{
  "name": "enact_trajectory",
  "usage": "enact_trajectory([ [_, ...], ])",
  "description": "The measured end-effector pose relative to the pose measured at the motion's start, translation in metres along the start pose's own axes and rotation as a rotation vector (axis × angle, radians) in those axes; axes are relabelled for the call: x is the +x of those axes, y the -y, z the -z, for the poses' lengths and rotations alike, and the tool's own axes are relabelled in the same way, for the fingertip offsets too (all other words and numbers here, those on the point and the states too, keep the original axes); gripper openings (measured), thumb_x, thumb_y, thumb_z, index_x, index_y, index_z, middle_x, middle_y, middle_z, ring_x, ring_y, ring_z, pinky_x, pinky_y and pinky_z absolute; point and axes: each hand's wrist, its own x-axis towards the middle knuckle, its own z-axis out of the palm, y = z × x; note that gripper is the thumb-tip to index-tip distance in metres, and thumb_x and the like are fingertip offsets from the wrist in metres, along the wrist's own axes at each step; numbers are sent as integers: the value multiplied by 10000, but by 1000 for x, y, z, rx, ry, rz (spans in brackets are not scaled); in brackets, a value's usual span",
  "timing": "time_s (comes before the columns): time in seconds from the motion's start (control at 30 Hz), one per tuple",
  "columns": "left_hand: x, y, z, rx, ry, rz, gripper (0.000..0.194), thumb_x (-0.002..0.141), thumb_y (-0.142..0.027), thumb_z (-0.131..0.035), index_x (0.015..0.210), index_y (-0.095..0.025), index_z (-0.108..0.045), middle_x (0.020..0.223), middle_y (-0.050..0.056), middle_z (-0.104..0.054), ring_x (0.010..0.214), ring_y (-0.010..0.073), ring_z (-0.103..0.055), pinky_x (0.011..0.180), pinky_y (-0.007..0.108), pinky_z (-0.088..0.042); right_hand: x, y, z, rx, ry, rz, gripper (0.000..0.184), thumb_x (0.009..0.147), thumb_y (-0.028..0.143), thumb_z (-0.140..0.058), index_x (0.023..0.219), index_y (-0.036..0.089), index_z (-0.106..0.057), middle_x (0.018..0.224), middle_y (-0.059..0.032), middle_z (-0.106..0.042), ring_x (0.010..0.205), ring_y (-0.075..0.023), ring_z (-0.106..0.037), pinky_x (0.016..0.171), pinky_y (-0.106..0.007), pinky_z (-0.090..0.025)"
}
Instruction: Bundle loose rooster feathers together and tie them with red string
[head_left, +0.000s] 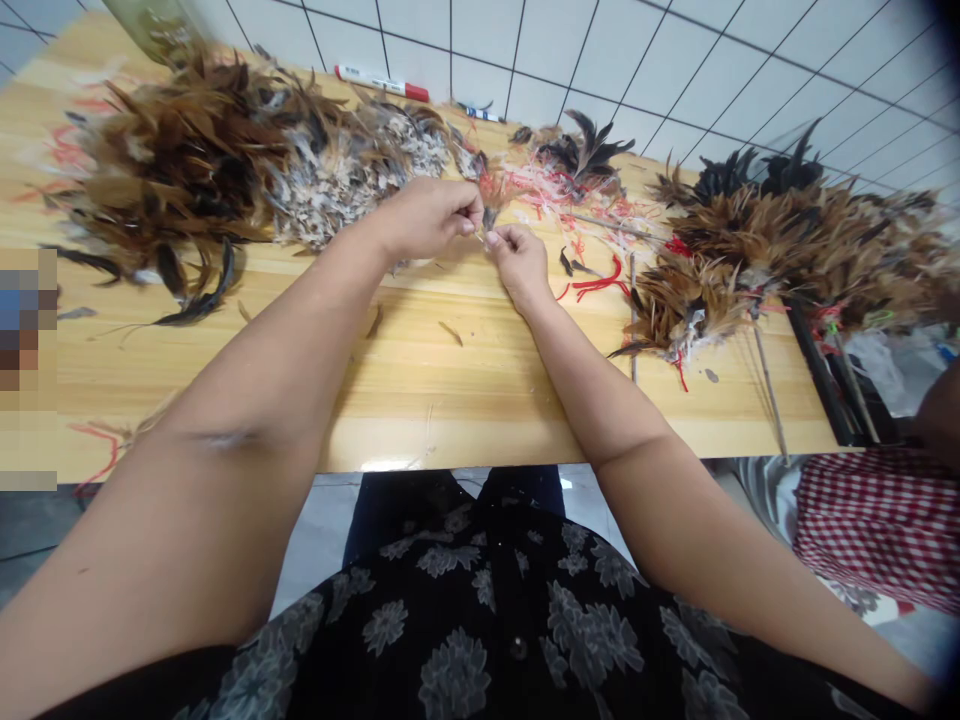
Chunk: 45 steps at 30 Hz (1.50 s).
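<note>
My left hand and my right hand meet over the middle of the wooden table, both closed in a pinch. Between the fingertips is a small greyish-brown feather, its lower end held at the fingers; whether it is one feather or a tiny bunch is hard to make out. Just left of my left hand lies a pile of feathers with pale, fluffy quill ends. Behind my right hand are pink and white plastic strands. Red string lies to its right.
A big heap of brown feathers covers the table's left. Tied feather bunches on sticks lie at the right, beside a black tray edge. A red-capped marker rests by the tiled wall. A person in checked cloth is at right.
</note>
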Motion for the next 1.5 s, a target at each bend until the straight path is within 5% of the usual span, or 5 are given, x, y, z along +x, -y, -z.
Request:
enact_trajectory([
  [0.53,4,1,-8,-115,-25,80,428,925,30,-849,817,-300,-598,850,5,-665,1201,294,-668,1255,324,-488,-2,4,-3,198,77,4,687,970,892,-914,888,237,-725,837,27,-658,831,-162,-580,854,-352,-514],
  [0.8,4,3,-12,-150,-22,77,366,935,-10,-796,821,-311,-622,1024,32,-796,1338,330,-733,1337,400,-465,-3,4,-2,198,141,45,532,1072,612,-949,855,257,-617,808,48,-561,813,-163,-512,818,-343,-444],
  [1.0,4,15,-8,-173,-182,98,327,941,-47,-828,933,-330,-665,1048,2,-796,1251,302,-669,1275,370,-489,0,-2,-1,172,126,59,411,1184,325,-793,866,277,-538,813,53,-491,820,-173,-503,838,-329,-467],
  [1.23,6,41,0,-53,-434,73,295,970,-117,-815,914,-300,-591,1177,29,-741,1317,294,-636,1344,444,-423,5,-4,2,163,25,19,580,1205,686,-734,844,293,-506,785,41,-464,786,-170,-482,791,-319,-539],
  [1.5,9,34,-16,-290,-54,122,87,970,-275,-839,901,-281,-786,836,-49,-746,1012,241,-625,1048,377,-527,-2,5,1,98,-15,21,608,1142,714,-781,820,306,-465,774,48,-454,807,-174,-491,845,-349,-561],
])
